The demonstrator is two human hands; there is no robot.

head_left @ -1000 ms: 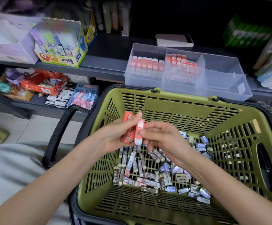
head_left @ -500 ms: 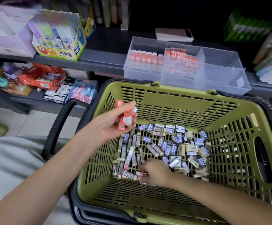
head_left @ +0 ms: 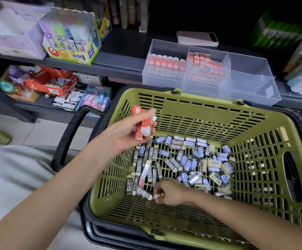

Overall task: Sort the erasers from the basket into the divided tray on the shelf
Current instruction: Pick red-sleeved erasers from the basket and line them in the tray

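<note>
I see green basket w/ loose erasers on floor, divided tray behind on shelf. L hand grips orange erasers above basket's left side; R hand low inside, fingertips pinching white-tipped eraser

Premises: retail stationery shop. Dark shelving carries an open display carton marked POWER GLUE, stocked with glue sticks. The lower shelf holds boxed small goods in retail packaging. A green shopping basket stands before a clear divided tray holding rows of identical erasers.
</note>
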